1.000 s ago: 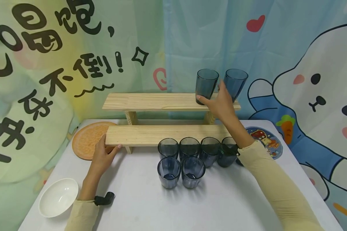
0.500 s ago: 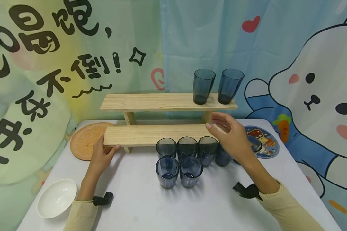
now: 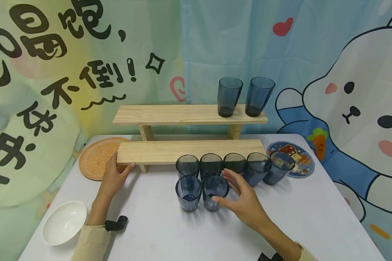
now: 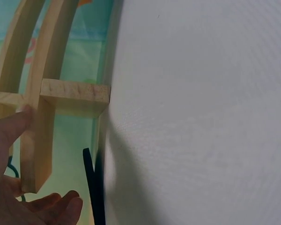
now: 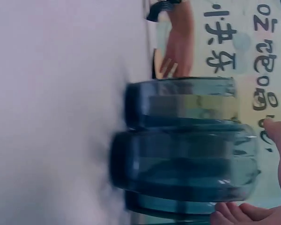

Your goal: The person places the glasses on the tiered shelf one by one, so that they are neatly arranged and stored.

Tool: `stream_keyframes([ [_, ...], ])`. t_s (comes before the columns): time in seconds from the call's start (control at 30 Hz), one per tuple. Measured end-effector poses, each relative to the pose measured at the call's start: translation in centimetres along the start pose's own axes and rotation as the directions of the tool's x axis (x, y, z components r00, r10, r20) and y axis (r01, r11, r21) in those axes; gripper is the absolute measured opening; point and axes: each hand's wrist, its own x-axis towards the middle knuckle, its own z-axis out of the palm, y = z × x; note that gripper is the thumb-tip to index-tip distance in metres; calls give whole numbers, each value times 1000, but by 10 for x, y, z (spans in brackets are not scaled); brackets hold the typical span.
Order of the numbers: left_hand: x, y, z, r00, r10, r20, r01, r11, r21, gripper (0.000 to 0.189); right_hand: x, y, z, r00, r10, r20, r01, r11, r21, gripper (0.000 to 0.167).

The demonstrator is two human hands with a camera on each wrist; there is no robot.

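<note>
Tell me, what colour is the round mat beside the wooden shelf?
Orange round mat, with a paler pattern; the head view shows it best.

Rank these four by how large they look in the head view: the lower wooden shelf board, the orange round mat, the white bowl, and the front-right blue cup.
1. lower wooden shelf board, clearly the largest.
2. and 3. orange round mat and white bowl: alike; the board hides part of the mat, and the bowl is nearer, so unranked.
4. front-right blue cup, smallest.

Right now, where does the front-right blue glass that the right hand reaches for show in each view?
Head: front-right blue glass low centre, at the right hand.
Left wrist: not in it.
Right wrist: fills the centre, lying sideways in the picture.
Shared landmark: white table.
</note>
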Motion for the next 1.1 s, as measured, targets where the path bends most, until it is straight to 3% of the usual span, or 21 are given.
stream_keyframes([
  [0.27,2,-2,0,1000,8,9,-8,1000,-16,82,0,16,18,999,48,-13,-48,999,-1,94],
  [0.5,3,-4,1,999,32,-8,-32,999,-22,78,1,22,21,998,-12,-56,7,996,-85,91],
  [0.57,3,-4,0,1000,15,-1,-15,1000,-12,81,1,23,21,998,-22,-62,16,995,-95,90],
  [0.73,2,-5,0,1000,10,-2,-10,1000,-9,81,1,24,22,998,-29,-52,26,998,-57,89],
  [1.1,2,-5,1,999,45,-14,-45,998,-34,74,3,22,16,996,-73,-42,68,993,-101,88],
])
